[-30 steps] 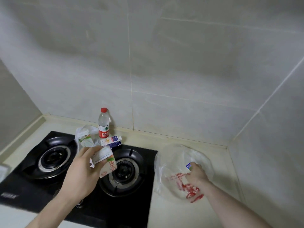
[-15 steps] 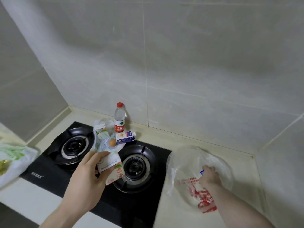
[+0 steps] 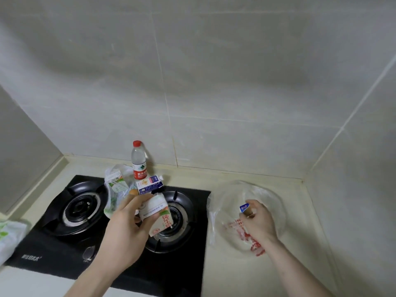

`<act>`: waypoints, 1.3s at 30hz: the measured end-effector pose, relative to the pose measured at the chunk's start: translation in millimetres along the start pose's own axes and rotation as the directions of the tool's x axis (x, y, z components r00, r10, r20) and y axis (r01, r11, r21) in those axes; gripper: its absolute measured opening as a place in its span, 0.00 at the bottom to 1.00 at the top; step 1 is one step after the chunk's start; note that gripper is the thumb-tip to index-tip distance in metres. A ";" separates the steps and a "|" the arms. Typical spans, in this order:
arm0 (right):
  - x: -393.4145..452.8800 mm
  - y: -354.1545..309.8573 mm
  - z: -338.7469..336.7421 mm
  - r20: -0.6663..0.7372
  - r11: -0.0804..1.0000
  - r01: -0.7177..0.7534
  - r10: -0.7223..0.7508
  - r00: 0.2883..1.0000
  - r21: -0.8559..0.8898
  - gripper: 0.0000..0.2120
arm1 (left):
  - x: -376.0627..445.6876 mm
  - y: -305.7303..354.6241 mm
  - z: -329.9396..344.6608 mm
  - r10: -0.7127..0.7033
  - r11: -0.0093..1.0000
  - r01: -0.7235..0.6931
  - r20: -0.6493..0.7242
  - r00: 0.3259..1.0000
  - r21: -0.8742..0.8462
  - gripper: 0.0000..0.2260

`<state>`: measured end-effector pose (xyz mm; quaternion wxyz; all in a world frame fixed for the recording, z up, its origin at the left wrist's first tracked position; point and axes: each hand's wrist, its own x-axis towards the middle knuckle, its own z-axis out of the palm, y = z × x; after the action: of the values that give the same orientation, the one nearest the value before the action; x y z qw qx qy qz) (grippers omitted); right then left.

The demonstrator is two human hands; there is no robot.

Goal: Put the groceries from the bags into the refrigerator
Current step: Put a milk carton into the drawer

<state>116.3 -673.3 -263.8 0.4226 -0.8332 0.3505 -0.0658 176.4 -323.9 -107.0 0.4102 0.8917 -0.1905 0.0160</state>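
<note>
While left hand clamps milk carton, right hand pinches blue packet inside bag.

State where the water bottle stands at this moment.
In the head view, the water bottle stands upright left of centre, at the stove's back edge near the tiled wall, behind a small carton.

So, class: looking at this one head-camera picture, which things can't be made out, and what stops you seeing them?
- Small blue packet: the right hand covers most of it inside the clear bag.
- Egg: mostly behind the left hand and the milk carton in its grip.
- Bag at the left edge: cut off by the frame and blurred.
- Refrigerator: not in view.
</note>
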 end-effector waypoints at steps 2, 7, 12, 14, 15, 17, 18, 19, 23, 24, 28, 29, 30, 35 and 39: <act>-29.6 -13.7 -5.5 0.021 0.997 -0.025 0.024 1.000 0.071 0.21 | 4.0 3.6 1.1 0.039 0.998 -0.037 0.051 0.998 -0.048 0.18; -103.8 -40.8 -19.4 -0.032 0.992 0.003 0.001 0.999 0.129 0.18 | 18.2 16.0 1.6 0.187 0.974 -0.157 0.189 0.964 -0.165 0.19; -181.1 -66.7 -34.3 -0.138 0.990 -0.053 0.072 0.988 0.132 0.14 | 33.8 28.0 8.4 0.343 0.925 -0.248 0.354 0.870 -0.288 0.22; -213.9 -74.4 -34.7 -0.218 0.989 -0.099 0.122 0.968 0.114 0.15 | 34.0 33.0 11.1 0.412 0.895 -0.279 0.407 0.815 -0.348 0.22; -230.9 -77.9 -34.4 -0.251 0.987 -0.126 0.148 0.957 0.104 0.15 | 32.4 36.2 12.8 0.449 0.878 -0.297 0.432 0.782 -0.374 0.22; -265.7 -83.8 -35.2 -0.305 0.979 -0.178 0.201 0.931 0.102 0.16 | 24.8 44.5 15.3 0.507 0.851 -0.323 0.490 0.709 -0.414 0.20; -283.4 -85.1 -35.9 -0.335 0.974 -0.197 0.224 0.915 0.114 0.17 | 19.0 49.6 16.6 0.535 0.836 -0.335 0.514 0.671 -0.434 0.20; -301.6 -86.8 -37.3 -0.366 0.969 -0.209 0.242 0.898 0.130 0.17 | 12.8 55.4 17.7 0.562 0.820 -0.340 0.531 0.634 -0.461 0.19; -376.1 -87.4 -43.2 -0.503 0.941 -0.276 0.339 0.795 0.197 0.18 | -19.0 86.4 21.2 0.656 0.749 -0.326 0.575 0.489 -0.576 0.18; -395.3 -86.0 -44.8 -0.534 0.932 -0.291 0.362 0.764 0.216 0.18 | -29.2 95.9 22.5 0.679 0.730 -0.331 0.579 0.451 -0.598 0.17; -470.1 -83.7 -51.0 -0.638 0.898 -0.348 0.438 0.634 0.271 0.20 | -74.4 128.0 28.3 0.743 0.669 -0.327 0.598 0.299 -0.667 0.17; -487.9 -84.0 -52.2 -0.657 0.888 -0.367 0.453 0.603 0.277 0.20 | -86.3 135.2 29.1 0.756 0.655 -0.336 0.602 0.258 -0.677 0.17; -506.5 -84.6 -53.1 -0.674 0.879 -0.383 0.467 0.572 0.285 0.20 | -100.3 143.3 28.6 0.770 0.637 -0.334 0.600 0.220 -0.695 0.17; -603.5 -84.6 -49.7 -0.736 0.827 -0.446 0.530 0.421 0.341 0.18 | -183.2 179.5 25.7 0.825 0.549 -0.284 0.564 0.033 -0.786 0.18; -686.6 -85.7 -45.5 -0.763 0.784 -0.462 0.576 0.295 0.413 0.17 | -259.7 201.7 23.3 0.840 0.505 -0.204 0.532 -0.104 -0.838 0.18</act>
<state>-368.8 -229.9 -42.6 0.2333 -0.4985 0.7575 -0.3511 -138.5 -375.4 -24.0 0.3621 0.3718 -0.7498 -0.4105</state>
